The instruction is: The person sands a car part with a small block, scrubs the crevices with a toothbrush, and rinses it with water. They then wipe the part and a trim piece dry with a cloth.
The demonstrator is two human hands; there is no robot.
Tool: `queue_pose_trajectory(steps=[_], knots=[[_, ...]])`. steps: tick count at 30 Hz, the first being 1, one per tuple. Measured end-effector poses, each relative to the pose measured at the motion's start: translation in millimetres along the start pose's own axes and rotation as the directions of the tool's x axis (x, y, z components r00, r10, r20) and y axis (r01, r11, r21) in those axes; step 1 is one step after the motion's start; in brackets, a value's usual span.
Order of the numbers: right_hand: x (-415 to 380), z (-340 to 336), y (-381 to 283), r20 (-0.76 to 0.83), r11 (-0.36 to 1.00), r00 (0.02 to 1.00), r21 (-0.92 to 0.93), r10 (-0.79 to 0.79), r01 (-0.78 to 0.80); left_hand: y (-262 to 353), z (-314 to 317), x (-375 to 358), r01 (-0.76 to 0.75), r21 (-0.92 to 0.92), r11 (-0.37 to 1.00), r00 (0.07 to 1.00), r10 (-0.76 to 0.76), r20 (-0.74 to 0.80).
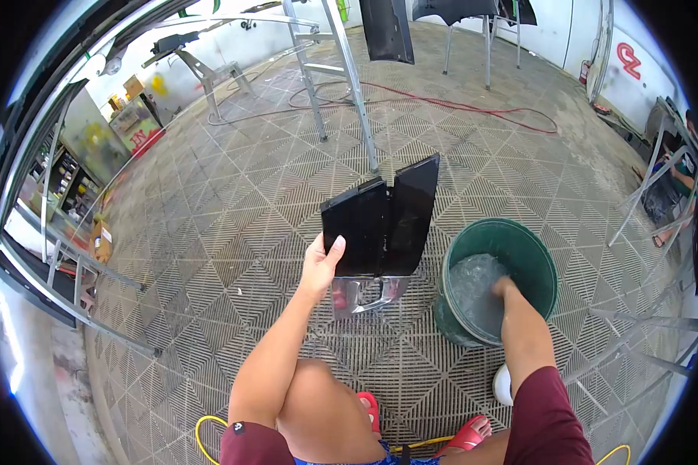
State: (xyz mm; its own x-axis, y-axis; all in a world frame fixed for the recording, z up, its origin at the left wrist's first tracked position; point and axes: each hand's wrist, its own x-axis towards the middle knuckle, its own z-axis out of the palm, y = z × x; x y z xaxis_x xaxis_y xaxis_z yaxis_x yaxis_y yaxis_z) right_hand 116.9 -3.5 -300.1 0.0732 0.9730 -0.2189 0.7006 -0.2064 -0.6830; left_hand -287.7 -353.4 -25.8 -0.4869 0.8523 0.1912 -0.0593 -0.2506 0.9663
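My left hand (320, 266) grips the left edge of a black two-part plastic panel (380, 225), the thumb lying over its face. The panel stands up at a slight tilt, with a dark seam down its middle. A clear, shiny plastic section (370, 294) shows at its lower end. To the right of it, my right hand (506, 287) reaches down into a green bucket (444, 287). Cloudy water (477, 283) fills the lower part of the bucket. The fingers of my right hand are under the surface, so what they hold, if anything, is hidden.
A metal ladder (361, 116) stands ahead, with a red hose (457, 108) behind it on the grated floor (233, 225). A white round object (503, 385) sits by the bucket. Metal stands (636, 194) flank the right, where another person (678, 174) is partly visible. A yellow hose (202, 438) runs near my feet.
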Motion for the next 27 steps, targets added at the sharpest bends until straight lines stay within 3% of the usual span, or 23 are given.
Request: queue_pose_trajectory(steps=[3, 4, 5, 6, 7, 8, 9, 10, 12, 14, 16, 18, 20, 22, 23, 24, 25, 26, 27], knots=[[-3, 15, 16, 0.423, 0.979, 0.883, -0.079, 0.204, -0.188, 6, 2, -2, -0.045, -0.008, 0.999, 0.999, 0.045, -0.023], [-11, -8, -17, 0.744, 0.863, 0.646, 0.201, 0.173, -0.463, 7, 2, -1, -0.045, -0.005, 0.999, 0.999, 0.045, -0.022], [-35, -51, -84, 0.932, 0.591, 0.361, 0.31, -0.034, -0.745, 6, 1, 0, -0.044, 0.002, 0.999, 0.998, 0.044, -0.033], [-73, -77, -151, 0.894, 0.602, 0.383, 0.442, -0.233, -0.665, 5, 2, 0, -0.043, 0.006, 0.999, 0.998, 0.043, -0.044], [-96, -92, -198, 0.828, 0.461, 0.398, 0.554, -0.396, -0.694, 0, 1, 4, -0.045, -0.001, 0.999, 0.998, 0.045, -0.047], [-129, -108, -243, 0.755, 0.449, 0.427, 0.645, -0.497, -0.618, -7, -1, 8, -0.039, 0.059, 0.998, 0.997, 0.043, -0.067], [-165, -127, -292, 0.765, 0.604, 0.477, 0.638, -0.432, -0.476, -15, 1, 9, -0.02, 0.119, 0.993, 0.996, 0.03, -0.082], [-190, -127, -323, 0.688, 0.642, 0.513, 0.704, -0.513, -0.303, -12, 8, 8, -0.02, 0.094, 0.995, 0.998, 0.026, -0.056], [-208, -121, -362, 0.669, 0.569, 0.428, 0.743, -0.608, -0.353, -26, 9, 13, 0.003, 0.118, 0.993, 1.0, -0.002, -0.01], [-210, -121, -373, 0.659, 0.55, 0.429, 0.752, -0.618, -0.363, -27, 15, 11, 0.007, 0.149, 0.989, 1.0, -0.008, 0.008], [-203, -119, -369, 0.47, 0.436, 0.593, 0.874, -0.653, -0.212, -23, 16, 7, 0.007, 0.18, 0.984, 1.0, -0.008, 0.008], [-187, -122, -336, 0.255, 0.25, 0.814, 0.958, -0.521, -0.14, -16, 13, 4, 0.045, 0.105, 0.993, 0.998, -0.048, 0.029], [-131, -97, -272, 0.03, 0.182, 0.974, 0.983, -0.224, 0.012, -8, 9, 2, 0.033, 0.079, 0.996, 0.999, -0.034, 0.009], [-88, -62, -194, -0.101, 0.267, 0.992, 0.961, 0.069, 0.08, -1, 9, -2, 0.029, 0.059, 0.998, 1.0, -0.029, -0.004], [-50, -39, -134, -0.145, 0.515, 0.984, 0.854, 0.099, 0.074, 3, 10, -2, 0.013, 0.028, 1.0, 1.0, -0.012, -0.013], [-32, -22, -89, -0.416, 0.989, 0.904, 0.06, -0.096, 0.132, 6, 10, -3, -0.004, -0.003, 1.0, 1.0, 0.004, -0.022], [-57, -36, -83, -0.094, 0.984, 0.993, -0.155, 0.075, -0.089, 8, 9, -4, -0.001, 0.005, 1.0, 1.0, 0.001, -0.022], [-69, -30, -54, -0.013, 0.847, 0.998, -0.528, 0.062, -0.06, 10, 8, -5, -0.007, 0.011, 1.0, 0.999, 0.008, -0.041], [-24, 3, 14, 0.305, 0.702, 0.949, -0.658, -0.083, 0.273, 12, 7, -5, -0.018, 0.015, 1.0, 0.998, 0.019, -0.062]])
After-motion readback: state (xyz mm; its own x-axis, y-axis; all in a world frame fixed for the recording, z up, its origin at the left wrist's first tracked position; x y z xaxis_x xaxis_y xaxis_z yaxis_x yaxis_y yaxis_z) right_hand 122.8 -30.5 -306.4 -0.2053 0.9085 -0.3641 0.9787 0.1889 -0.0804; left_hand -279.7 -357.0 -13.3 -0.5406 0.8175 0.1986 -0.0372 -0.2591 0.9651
